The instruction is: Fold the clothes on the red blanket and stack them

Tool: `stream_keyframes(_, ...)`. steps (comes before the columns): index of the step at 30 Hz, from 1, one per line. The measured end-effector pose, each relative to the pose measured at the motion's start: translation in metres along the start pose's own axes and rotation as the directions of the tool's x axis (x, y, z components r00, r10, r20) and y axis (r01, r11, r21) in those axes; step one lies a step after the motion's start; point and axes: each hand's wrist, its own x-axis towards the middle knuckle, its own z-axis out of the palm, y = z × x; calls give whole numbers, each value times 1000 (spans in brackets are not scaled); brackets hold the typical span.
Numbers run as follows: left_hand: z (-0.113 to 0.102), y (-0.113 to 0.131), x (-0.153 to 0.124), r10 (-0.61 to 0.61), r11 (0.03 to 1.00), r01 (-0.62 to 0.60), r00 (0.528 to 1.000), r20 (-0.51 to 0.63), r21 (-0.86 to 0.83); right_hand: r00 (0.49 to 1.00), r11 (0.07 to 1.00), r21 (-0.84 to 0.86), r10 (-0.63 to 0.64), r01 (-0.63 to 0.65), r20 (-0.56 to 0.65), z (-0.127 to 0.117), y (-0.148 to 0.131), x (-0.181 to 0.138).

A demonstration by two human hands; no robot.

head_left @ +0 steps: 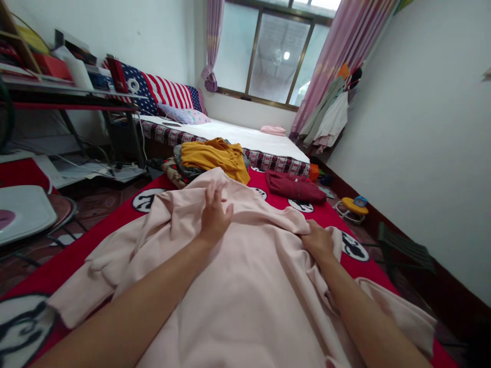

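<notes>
A pale pink long-sleeved top (238,286) lies spread over a red blanket (126,225) with round black-and-white patches. One sleeve reaches out to the lower left, the other to the lower right. My left hand (215,212) is over the upper part of the top, fingers apart and slightly blurred; whether it touches the cloth is hard to say. At the right shoulder area, the fingers of my right hand (318,240) are curled around a fold of the top. Part of those fingers is hidden by the fabric.
Behind the top are a pile of clothes with a mustard-yellow garment (215,156) and a folded dark red garment (295,186). A bed (245,134) stands under the window. A cluttered desk (69,97) and a white chair (25,214) are left; a yellow stool (353,205) stands right.
</notes>
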Motion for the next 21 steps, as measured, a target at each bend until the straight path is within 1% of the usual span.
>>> stream_keyframes(1,-3,-6,11,-39,997,41,998,-45,63,999,999,13,-40,41,-5,-1,-1,-4)
stream_keyframes(2,-5,-12,20,-74,989,80,996,-49,126,997,996,34,-78,79,-20,-3,-3,-7)
stream_keyframes(3,-6,-17,28,-117,976,118,993,-16,186,993,992,66,-107,110,-48,-4,-6,-10)
stream_keyframes(5,-8,-26,37,-215,943,172,968,126,285,985,980,145,-122,139,-122,-6,-10,-17)
stream_keyframes(7,-8,-31,40,-287,926,199,923,256,321,983,967,220,-98,131,-154,-8,-13,-24)
stream_keyframes(8,-9,-32,41,-297,927,201,909,292,316,985,957,261,-93,129,-147,-9,-14,-28)
stream_keyframes(11,-13,-32,40,-257,957,188,903,344,221,989,897,419,-116,142,-88,-17,-9,-40)
stream_keyframes(13,-18,-31,39,-246,968,205,900,361,147,993,831,546,-118,108,-18,-28,-4,-42)
stream_keyframes(14,-19,-31,40,-245,969,220,898,365,109,994,801,595,-103,68,26,-36,0,-40)
stream_keyframes(16,-22,-30,44,-237,970,240,907,348,34,994,742,670,-37,-40,101,-53,5,-32)
stream_keyframes(17,-24,-28,48,-227,971,241,918,326,0,994,710,700,-6,-74,110,-63,8,-24)
stream_keyframes(18,-24,-26,54,-222,970,241,929,296,-31,995,677,731,12,-81,99,-72,10,-15)
stream_keyframes(19,-25,-23,62,-192,976,211,951,241,-57,997,645,761,25,-68,68,-81,12,-4)
stream_keyframes(20,-26,-19,72,-131,987,144,978,161,-76,999,631,775,32,-28,11,-90,14,9)
stream_keyframes(21,-26,-14,84,-52,995,58,996,68,-81,997,652,757,29,36,-72,-98,16,24)
